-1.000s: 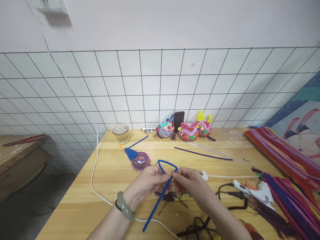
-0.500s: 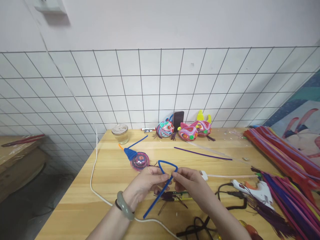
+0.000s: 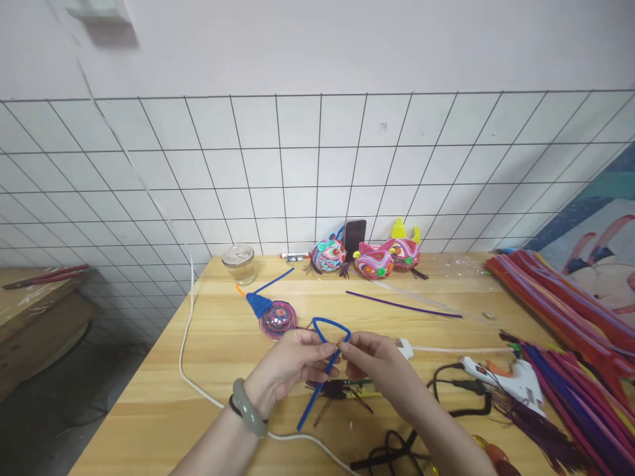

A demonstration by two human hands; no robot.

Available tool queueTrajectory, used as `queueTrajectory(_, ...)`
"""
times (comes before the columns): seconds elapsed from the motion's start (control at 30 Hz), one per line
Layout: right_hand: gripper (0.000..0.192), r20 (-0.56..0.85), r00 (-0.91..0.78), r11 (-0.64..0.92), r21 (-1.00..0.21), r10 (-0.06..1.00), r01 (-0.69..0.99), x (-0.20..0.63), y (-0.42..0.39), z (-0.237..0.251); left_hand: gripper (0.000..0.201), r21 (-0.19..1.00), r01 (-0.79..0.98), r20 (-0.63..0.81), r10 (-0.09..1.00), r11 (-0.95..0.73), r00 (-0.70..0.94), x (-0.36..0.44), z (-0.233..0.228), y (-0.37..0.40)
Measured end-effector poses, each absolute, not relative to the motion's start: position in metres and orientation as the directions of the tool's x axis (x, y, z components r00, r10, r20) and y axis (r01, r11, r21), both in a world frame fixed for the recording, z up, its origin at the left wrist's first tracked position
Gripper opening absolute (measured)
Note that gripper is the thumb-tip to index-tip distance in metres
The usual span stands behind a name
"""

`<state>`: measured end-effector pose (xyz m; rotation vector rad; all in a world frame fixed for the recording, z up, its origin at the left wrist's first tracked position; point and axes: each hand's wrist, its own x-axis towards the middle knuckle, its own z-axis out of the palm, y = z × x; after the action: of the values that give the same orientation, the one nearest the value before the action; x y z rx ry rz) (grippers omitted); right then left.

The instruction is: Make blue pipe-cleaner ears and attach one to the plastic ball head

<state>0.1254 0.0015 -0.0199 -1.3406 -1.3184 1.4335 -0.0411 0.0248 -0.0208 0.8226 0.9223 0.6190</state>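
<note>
Head view
Counter (image 3: 223, 344): pale wood, set against a white tiled wall.
Back edge: glass jar (image 3: 239, 263) at 11 o'clock from the hands; three bright fish figures (image 3: 370, 258) and a dark phone (image 3: 354, 237) at 12 to 1 o'clock.
Middle: round pink ornament (image 3: 278, 318) with a blue cone, just beyond the left hand; purple stem (image 3: 403, 305) lying loose at 1 o'clock.
Right side: glue gun (image 3: 513, 378) at 3 o'clock, stem pile (image 3: 570, 317) past it.
Cables: white cord (image 3: 191, 370) along the left, black cord (image 3: 446, 390) by the right forearm.
Left hand (image 3: 290, 367): fingers pinched shut on the blue stem (image 3: 330, 328), jade bangle on the wrist.
Right hand (image 3: 374, 363): fingertips closed on the same stem, close beside the left.
Blue stem: looped above the fingers, its tail slanting down to 7 o'clock over the counter.
</note>
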Motion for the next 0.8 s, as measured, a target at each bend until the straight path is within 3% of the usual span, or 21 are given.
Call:
queueTrajectory(0.2, 0.034, -0.142, -0.235, -0.103, -0.98, 0.962, 0.17, 0.128, 0.009, -0.008, 0.028, 0.88, -0.031, -0.391, 0.759, 0.475, 0.52, -0.04, -0.02, 0.022)
queueTrajectory(0.4, 0.022, -0.076, -0.287, -0.002, -0.969, 0.955, 0.249, 0.116, 0.014, -0.006, 0.024, 0.908, 0.073, -0.386, 0.758, 0.412, 0.526, -0.034, -0.017, 0.018)
queueTrajectory(0.53, 0.026, -0.1, -0.275, -0.016, -0.957, 0.956, 0.289, 0.115, 0.015, -0.007, 0.022, 0.924, 0.086, -0.356, 0.756, 0.373, 0.548, -0.035, -0.017, 0.017)
queueTrajectory(0.8, 0.03, -0.175, -0.278, -0.13, -0.976, 0.944, 0.174, 0.127, 0.015, -0.008, 0.013, 0.938, 0.096, -0.332, 0.779, 0.333, 0.532, -0.034, -0.018, 0.018)
